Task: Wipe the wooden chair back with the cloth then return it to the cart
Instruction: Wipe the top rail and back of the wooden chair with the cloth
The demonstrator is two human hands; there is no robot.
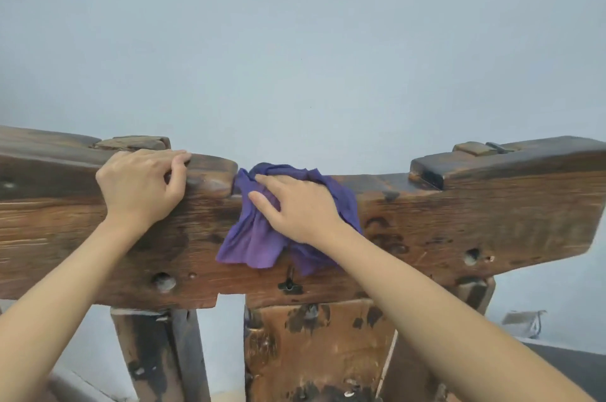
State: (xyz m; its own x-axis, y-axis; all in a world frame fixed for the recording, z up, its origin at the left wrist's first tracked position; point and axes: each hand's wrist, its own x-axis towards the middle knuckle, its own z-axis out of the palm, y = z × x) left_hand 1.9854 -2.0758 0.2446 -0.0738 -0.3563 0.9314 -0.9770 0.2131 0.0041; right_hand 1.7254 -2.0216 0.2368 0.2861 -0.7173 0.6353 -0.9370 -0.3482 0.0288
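The wooden chair back [442, 231] is a thick, dark, worn top rail that spans the whole view, with upright slats below it. A crumpled purple cloth [252, 241] lies draped over the dip in the middle of the rail. My right hand [298, 208] presses flat on the cloth with its fingers spread, pointing up and left. My left hand [144, 185] grips the top edge of the rail to the left of the cloth, fingers curled over it. The cart is not in view.
A plain pale blue-grey wall stands close behind the chair. A wide central slat [314, 349] and a dark left post [157, 355] run down from the rail. At the lower right lie a dark surface [567, 365] and a small grey object [524, 323].
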